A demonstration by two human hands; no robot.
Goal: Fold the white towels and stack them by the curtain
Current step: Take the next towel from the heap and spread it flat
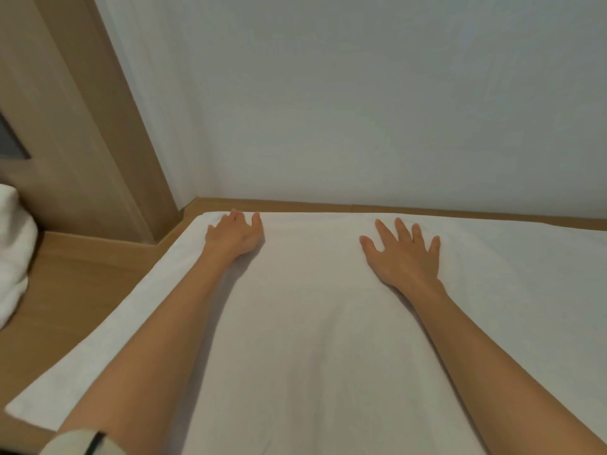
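White towel (pixel 312 323) lies spread flat on the wooden surface (pixel 75 290), filling the centre and lower right of the frame. Its far edge runs just short of the surface's back rim, under the pale wall (pixel 361 93). Soft lengthwise creases show in the middle of the cloth between your forearms.

Your left hand (pixel 235 234) rests on the towel's far left corner, centre-left of the frame. The fingers are bent at the far edge and the thumb points forward. You cannot tell whether this grip pinches the hem or only presses on it.

Your right hand (pixel 402 254) lies palm down on the towel, centre-right and slightly nearer than the left. Its grip is spread, fingers straight and fanned apart, holding nothing.

A second white towel (pixel 13 251) sits bunched at the left edge of the frame, well apart from the spread one, beside a wood panel (pixel 65 142). A pale sleeve (pixel 75 443) shows at the lower left
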